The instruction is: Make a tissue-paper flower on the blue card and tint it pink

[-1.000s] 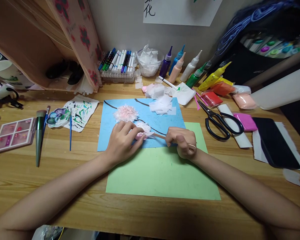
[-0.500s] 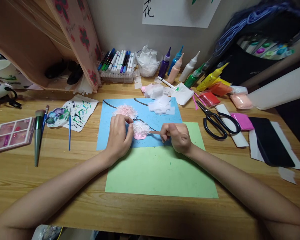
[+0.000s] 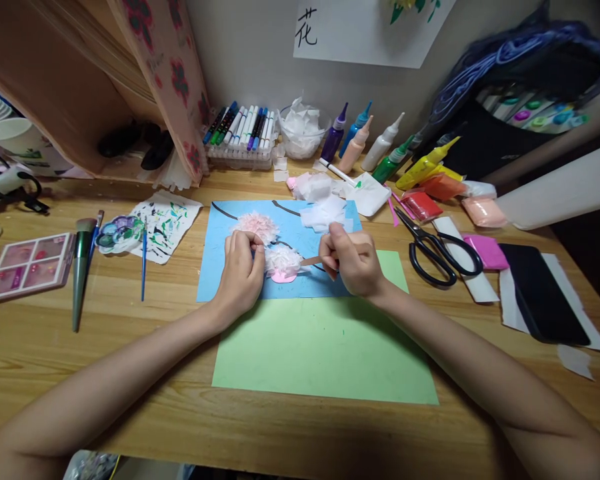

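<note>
My right hand (image 3: 354, 261) is closed around a thin flat brown stick (image 3: 311, 261). The stick's tip meets the right side of a white crinkled-paper flower (image 3: 283, 257). Under that flower's lower edge a flat pink clay patch (image 3: 284, 277) shows. My left hand (image 3: 240, 275) rests at the flower's left side, fingers curled and thumb pressed in; whatever they pinch is hidden. A pale pink paper flower (image 3: 256, 225) lies just beyond it. Both flowers sit on a blue sheet (image 3: 215, 270) with dark painted lines, which overlaps a green sheet (image 3: 325, 353).
White tissue pieces (image 3: 325, 213) lie at the blue sheet's upper right. Behind stand a bowl of tissue (image 3: 303, 130), markers (image 3: 243, 127) and paint bottles (image 3: 353, 143). Black-handled scissors (image 3: 435, 250) and a phone (image 3: 545, 293) lie right; brushes (image 3: 83, 267) lie left.
My right hand has tilted and lifted slightly, with the stick now sloping down to the flower's right edge. My left hand stays beside the flower. The whole view has shifted a little.
</note>
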Demonstrator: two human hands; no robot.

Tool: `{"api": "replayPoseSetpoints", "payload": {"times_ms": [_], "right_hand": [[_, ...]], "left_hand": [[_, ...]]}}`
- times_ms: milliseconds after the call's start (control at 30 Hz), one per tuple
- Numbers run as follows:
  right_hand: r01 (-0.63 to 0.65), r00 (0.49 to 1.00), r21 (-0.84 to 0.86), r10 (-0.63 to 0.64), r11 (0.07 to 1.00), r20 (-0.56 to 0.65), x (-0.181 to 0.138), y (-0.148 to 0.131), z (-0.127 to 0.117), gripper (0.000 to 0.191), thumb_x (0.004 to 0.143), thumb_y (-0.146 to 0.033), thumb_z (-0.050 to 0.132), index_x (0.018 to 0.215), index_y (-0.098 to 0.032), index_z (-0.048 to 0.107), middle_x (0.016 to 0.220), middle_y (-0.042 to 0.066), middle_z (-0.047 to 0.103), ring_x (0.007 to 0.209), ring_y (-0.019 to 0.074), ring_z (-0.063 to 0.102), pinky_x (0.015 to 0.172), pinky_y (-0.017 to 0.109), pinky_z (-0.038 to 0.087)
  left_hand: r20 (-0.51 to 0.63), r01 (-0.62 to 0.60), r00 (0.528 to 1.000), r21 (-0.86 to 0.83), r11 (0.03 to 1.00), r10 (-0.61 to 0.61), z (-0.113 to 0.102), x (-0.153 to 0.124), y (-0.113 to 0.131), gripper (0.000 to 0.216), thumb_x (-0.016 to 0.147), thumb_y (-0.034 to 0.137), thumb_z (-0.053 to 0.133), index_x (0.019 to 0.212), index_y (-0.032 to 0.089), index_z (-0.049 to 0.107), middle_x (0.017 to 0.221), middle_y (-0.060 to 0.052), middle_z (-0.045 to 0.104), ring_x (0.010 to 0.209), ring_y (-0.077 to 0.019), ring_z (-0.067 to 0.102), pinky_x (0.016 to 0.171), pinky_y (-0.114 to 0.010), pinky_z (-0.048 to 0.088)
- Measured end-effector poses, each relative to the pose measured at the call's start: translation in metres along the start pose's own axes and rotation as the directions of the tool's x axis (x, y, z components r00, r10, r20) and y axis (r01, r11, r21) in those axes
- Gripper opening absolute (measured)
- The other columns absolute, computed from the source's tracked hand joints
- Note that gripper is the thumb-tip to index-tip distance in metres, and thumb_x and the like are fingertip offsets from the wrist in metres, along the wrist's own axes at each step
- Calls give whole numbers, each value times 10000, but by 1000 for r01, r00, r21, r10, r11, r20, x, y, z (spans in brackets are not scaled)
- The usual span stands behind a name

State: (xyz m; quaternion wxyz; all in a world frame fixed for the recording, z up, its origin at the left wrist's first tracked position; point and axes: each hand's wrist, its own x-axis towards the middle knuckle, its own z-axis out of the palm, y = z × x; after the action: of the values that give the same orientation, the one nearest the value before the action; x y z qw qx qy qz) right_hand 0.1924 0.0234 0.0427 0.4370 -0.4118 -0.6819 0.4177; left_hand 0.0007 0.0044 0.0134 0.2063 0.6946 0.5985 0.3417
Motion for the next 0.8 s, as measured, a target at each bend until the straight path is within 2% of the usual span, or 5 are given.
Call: {"api": "replayPoseSetpoints", "payload": {"times_ms": [233, 433, 533, 633, 800], "right_hand": [[261, 956, -3, -259, 965, -135, -15, 13, -20, 558, 957, -414, 348, 444, -202, 407, 410, -16, 425, 391, 99, 402, 453, 284, 317], [58, 980, -91, -74, 994, -186, -18, 23, -13, 206, 840, -348, 614, 707, -197, 567, 658, -5, 642, 580, 123, 594, 561, 259, 452], [38, 991, -155, -57, 987, -118, -17, 24, -6, 229, 746, -343, 717, 819, -200, 554, 848, 26, 682, 726, 147, 648, 666, 279, 509], [205, 977, -216, -214, 955, -20, -19, 24, -4, 221, 742, -319, 725, 787, -203, 542, 816, 32, 681, 703, 147, 638, 662, 286, 511], [569, 821, -127, -555, 812, 131, -30, 24, -8, 377, 962, -291, 349, 630, -199, 502, 511, 2, 532, 492, 124, 467, 507, 272, 380]], "left_hand": [[31, -102, 994, 49, 994, 101, -4, -1, 4, 74, 917, 200, 362, 899, 209, 434, 927, -44, 501, 906, -192, 432, 804, -359, 367], [27, -170, 985, 47, 984, 169, -6, -2, 4, 83, 916, 189, 379, 881, 204, 453, 892, -36, 526, 866, -184, 439, 777, -350, 361], [31, -221, 975, 35, 975, 220, -7, -4, 4, 68, 909, 190, 401, 875, 200, 458, 872, -35, 524, 850, -180, 444, 773, -348, 360], [62, -286, 957, 31, 958, 284, -9, -6, 6, 42, 886, 196, 447, 854, 194, 474, 840, -31, 514, 825, -177, 441, 760, -343, 359], [118, -305, 947, 32, 952, 299, -9, -5, 9, 71, 878, 193, 463, 815, 185, 496, 793, -25, 507, 793, -169, 430, 732, -331, 360]]}}
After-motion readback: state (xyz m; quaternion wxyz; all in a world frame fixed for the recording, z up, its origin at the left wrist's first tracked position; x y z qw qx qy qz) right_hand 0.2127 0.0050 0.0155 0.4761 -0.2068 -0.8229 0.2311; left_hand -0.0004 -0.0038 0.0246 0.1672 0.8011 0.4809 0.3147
